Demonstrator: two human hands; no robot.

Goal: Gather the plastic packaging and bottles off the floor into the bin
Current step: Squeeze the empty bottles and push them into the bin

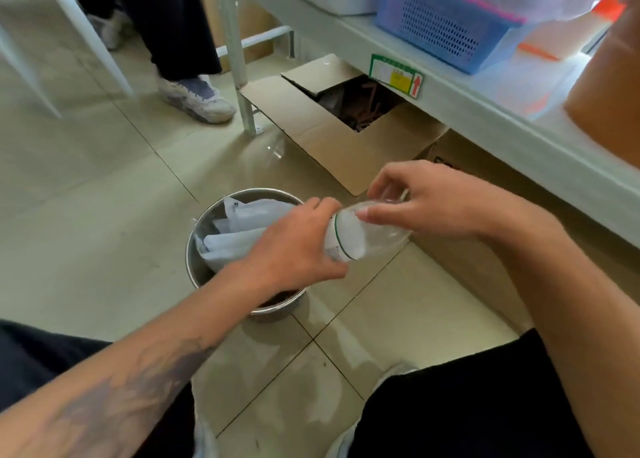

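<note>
Tiled floor [86,194] fills most of the view, pale and glossy, and along the right runs a white counter [502,125] carrying a blue perforated basket [446,24] with clear plastic draped over it. Under the counter's edge sits an open cardboard box [311,125], flaps spread, with dark brown pieces inside (too murky to name). A green-bordered label [396,75] with a red arrow is stuck on the counter's front edge. Another person stands at upper left, dark trousers and a worn white sneaker [197,99] beside a white frame leg.

Down to the action: a round metal bin [199,270] stands on the floor in front of the crouching person, already holding white plastic packaging [239,229] crumpled inside. Above the bin's right rim, a clear plastic bottle [360,236] with a green-lined label is held nearly level, in the air. The left hand [294,249] is wrapped around its labelled end, fingers closed on it. The right hand [429,204] pinches the other end, thumb and fingertips pressed on the crinkled clear plastic, remaining fingers loosely curled. Both forearms are bare; the left carries a dark tattoo.
</note>
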